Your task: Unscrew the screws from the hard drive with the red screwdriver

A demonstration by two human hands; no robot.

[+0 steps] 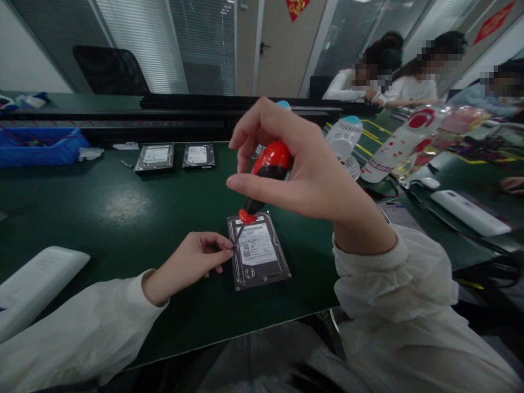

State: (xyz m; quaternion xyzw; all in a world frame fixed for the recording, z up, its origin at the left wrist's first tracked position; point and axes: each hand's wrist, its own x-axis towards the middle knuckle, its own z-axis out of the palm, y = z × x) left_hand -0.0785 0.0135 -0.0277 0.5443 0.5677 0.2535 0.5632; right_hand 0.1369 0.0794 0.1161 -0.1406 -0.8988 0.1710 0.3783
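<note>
A hard drive (258,251) with a white label lies flat on the dark green table (123,218) in front of me. My right hand (295,164) is closed round the red and black handle of a screwdriver (265,174), held above the drive. The shaft slants down to the drive's left edge. My left hand (192,262) rests on the table beside that edge, its fingertips pinched at the screwdriver tip; whether they hold a screw is too small to tell.
Two more hard drives (154,157) (198,155) lie farther back. A blue bin (39,146) stands at the left, a white flat object (33,284) at the near left. A small white fan (344,139) and white devices (469,212) lie to the right. Other people sit at the far right.
</note>
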